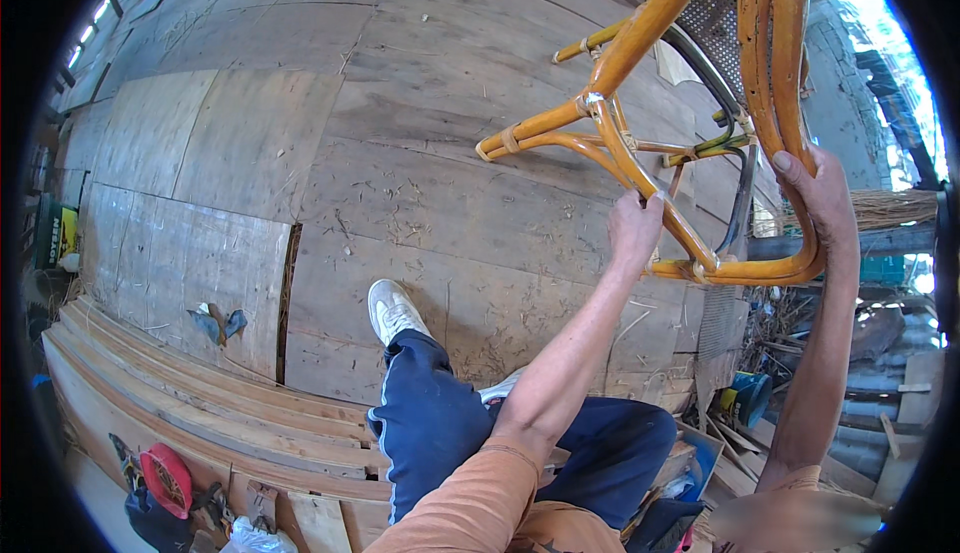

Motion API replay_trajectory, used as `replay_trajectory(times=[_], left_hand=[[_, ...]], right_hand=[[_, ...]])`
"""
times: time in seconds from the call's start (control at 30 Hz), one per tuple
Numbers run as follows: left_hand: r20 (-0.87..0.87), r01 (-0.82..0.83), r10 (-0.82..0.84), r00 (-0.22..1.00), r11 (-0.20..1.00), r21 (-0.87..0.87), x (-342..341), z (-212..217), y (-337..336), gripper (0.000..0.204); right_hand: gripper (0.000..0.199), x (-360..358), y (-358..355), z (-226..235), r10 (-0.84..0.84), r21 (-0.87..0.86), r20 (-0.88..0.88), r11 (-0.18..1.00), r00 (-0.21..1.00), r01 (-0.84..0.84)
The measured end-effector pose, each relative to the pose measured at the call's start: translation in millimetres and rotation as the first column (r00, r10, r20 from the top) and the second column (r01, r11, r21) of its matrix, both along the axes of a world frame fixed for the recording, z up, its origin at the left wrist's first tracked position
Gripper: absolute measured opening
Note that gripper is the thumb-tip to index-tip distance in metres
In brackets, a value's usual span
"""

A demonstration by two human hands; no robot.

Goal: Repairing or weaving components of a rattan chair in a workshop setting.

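Note:
A glossy orange-brown rattan chair [655,28] is tipped over at the upper right, its legs pointing toward the left. Pale bindings wrap its joints, and a woven mesh panel [712,38] shows behind the poles. My left hand [636,228] is closed around a curved brace near the lower rail. Farther right, my right hand [820,193] grips the thick doubled pole where it bends, its thumb lying along the near side. Some fingers of both hands are hidden behind the poles.
Worn plywood sheets [390,83] with scattered shavings cover the floor. A slatted wooden bench [200,373] runs along the lower left, with a red round item [166,480] beside it. Scrap wood and a blue-green bucket [747,398] are at the lower right. My shoe [393,310] rests on the plywood.

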State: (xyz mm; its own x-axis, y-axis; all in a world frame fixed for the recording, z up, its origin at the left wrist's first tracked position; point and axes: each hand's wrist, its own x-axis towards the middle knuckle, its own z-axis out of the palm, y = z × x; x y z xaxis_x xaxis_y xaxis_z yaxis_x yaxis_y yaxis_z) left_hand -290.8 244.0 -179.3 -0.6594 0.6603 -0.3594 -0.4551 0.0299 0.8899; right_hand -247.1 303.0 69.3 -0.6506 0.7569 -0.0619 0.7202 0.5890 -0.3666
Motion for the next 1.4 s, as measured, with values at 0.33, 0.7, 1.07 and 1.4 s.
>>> replay_trajectory(times=[0.33,0.7,1.07,1.4], left_hand=[[0.062,0.011,-0.015,0.998,0.998,0.063,2,-6,5,0.028],[0.09,0.014,-0.025,0.996,0.993,0.115,1,-6,2,0.027],[0.067,0.009,-0.016,0.998,0.996,0.093,0,-3,2,0.03],[-0.05,-0.025,0.024,0.998,1.0,-0.014,5,-8,6,0.032]], right_hand=[[0.056,1,1,-1,-0.005,0.005,-0.021,1.0,1.0,0.005],[0.053,1,3,-2,-0.022,0.016,0.034,1.0,0.999,0.022],[0.053,3,10,-3,-0.003,0.008,-0.003,1.0,1.0,0.003],[0.052,4,8,-5,-0.008,0.022,-0.05,1.0,0.999,0.009]])
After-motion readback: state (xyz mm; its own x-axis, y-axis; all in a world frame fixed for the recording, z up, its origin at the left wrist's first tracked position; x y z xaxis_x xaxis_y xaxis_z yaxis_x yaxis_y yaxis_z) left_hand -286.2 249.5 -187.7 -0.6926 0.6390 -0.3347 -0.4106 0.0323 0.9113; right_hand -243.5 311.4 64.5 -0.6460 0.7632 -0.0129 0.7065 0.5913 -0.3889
